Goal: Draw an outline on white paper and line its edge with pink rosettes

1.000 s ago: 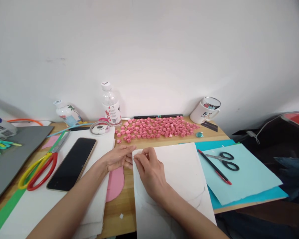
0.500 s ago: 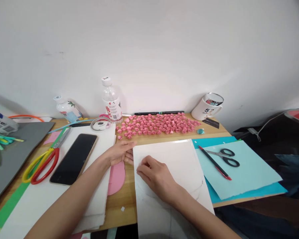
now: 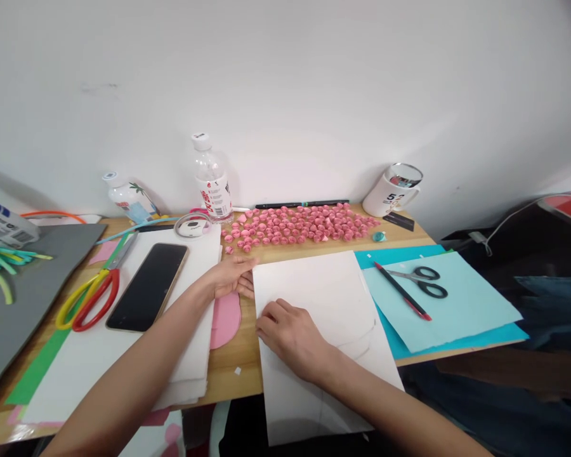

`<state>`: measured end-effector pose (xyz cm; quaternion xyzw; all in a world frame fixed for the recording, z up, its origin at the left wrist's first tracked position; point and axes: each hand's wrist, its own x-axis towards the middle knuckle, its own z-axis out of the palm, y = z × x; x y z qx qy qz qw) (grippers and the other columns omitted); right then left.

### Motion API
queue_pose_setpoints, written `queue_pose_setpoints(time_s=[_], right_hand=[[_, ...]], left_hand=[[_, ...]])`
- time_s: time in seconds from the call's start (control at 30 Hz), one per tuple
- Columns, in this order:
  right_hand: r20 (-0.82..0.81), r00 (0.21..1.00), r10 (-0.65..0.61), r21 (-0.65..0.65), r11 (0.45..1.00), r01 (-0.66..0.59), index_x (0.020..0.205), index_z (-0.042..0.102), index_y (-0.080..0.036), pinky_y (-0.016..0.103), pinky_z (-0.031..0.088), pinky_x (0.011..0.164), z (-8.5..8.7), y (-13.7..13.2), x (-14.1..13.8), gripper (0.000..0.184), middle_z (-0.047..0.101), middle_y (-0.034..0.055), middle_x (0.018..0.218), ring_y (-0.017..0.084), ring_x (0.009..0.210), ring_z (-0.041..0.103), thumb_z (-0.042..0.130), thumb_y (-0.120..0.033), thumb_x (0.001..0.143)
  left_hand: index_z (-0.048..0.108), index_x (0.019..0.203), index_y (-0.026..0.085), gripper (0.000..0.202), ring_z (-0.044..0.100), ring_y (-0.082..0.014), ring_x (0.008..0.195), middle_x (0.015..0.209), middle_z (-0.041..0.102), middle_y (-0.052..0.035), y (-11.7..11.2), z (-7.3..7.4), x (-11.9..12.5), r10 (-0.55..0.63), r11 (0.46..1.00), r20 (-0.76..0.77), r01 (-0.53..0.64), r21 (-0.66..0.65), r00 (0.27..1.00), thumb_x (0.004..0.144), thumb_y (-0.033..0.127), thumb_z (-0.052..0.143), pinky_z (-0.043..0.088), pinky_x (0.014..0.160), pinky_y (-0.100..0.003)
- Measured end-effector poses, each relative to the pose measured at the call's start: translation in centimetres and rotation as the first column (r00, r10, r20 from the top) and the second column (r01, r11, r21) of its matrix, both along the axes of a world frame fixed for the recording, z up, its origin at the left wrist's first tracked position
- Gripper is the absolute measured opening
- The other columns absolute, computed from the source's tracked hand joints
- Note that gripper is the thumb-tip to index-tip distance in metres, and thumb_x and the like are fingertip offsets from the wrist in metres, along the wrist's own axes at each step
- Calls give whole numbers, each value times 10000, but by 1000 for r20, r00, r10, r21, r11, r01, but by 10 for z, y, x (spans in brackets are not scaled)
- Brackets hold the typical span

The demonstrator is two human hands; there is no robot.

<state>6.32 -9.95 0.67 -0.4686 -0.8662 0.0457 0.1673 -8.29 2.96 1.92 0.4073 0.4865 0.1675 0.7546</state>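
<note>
A white sheet of paper (image 3: pixel 323 285) lies in front of me on the wooden table (image 3: pixel 238 374), its near end hanging over the table's front edge. My right hand (image 3: pixel 290 333) rests on the sheet near its left edge, fingers curled and pressed down. My left hand (image 3: pixel 233 276) lies at the sheet's upper left corner with fingers stretched out, touching the paper's edge. A pink paper cut-out (image 3: pixel 226 320) lies under and just below my left hand.
Several small pink paper rolls (image 3: pixel 299 230) spread along the back. A phone (image 3: pixel 150 285), red-and-yellow scissors (image 3: pixel 92 298), a white paper stack (image 3: pixel 124 355), two bottles (image 3: pixel 212 181), a mug (image 3: pixel 393 190). Right: blue sheets (image 3: pixel 457 304), black scissors (image 3: pixel 421 282), a red-and-black pencil (image 3: pixel 402 291).
My right hand slid from the sheet's top left corner down along its left edge. My left hand stayed at the corner. The view shifted, showing more of the near table.
</note>
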Motion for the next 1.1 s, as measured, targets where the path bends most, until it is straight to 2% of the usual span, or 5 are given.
queue_pose_setpoints(time_s=[0.2, 0.5, 0.6, 0.77, 1.1], right_hand=[[7, 1000, 29, -91, 995, -28, 711, 596, -171, 232, 372, 591, 4, 4, -1, 160, 581, 14, 751, 139, 724, 520, 557, -165, 866], [-51, 998, 47, -106, 993, -52, 791, 619, -166, 240, 413, 661, -5, 5, 4, 149, 585, 27, 800, 145, 780, 532, 523, -158, 905], [-117, 990, 79, -159, 982, -97, 821, 623, -157, 248, 437, 692, 2, 2, 10, 155, 582, 43, 825, 151, 809, 534, 499, -141, 912], [-198, 971, 134, -287, 939, -188, 847, 614, -142, 272, 471, 741, 16, -6, 21, 58, 575, 74, 948, 174, 877, 526, 614, -95, 813], [-93, 986, 140, -274, 948, -161, 775, 596, -143, 297, 494, 716, 16, -9, 17, 58, 570, 88, 953, 192, 878, 521, 626, -153, 824]], left_hand=[[619, 742, 105, 260, 679, -209, 537, 588, 681, -98, -1, 1, 0, -2, 1000, -22, 2, 4, 1000, 773, 357, 675, 578, 504, -326], [625, 802, 99, 263, 685, -206, 552, 607, 687, -100, -2, 2, 2, -25, 1000, -75, 26, 14, 997, 828, 361, 609, 586, 541, -320], [623, 824, 100, 246, 686, -209, 551, 605, 686, -100, -1, 1, 1, -22, 1000, -85, 23, 14, 996, 835, 344, 603, 586, 545, -329], [613, 823, 109, 221, 683, -213, 537, 594, 684, -90, -1, 0, 3, -6, 1000, -118, 7, 10, 993, 845, 328, 589, 584, 542, -351], [594, 790, 114, 196, 679, -204, 527, 584, 681, -81, -1, -1, 4, -8, 1000, -134, 9, 8, 991, 899, 240, 491, 583, 538, -354]])
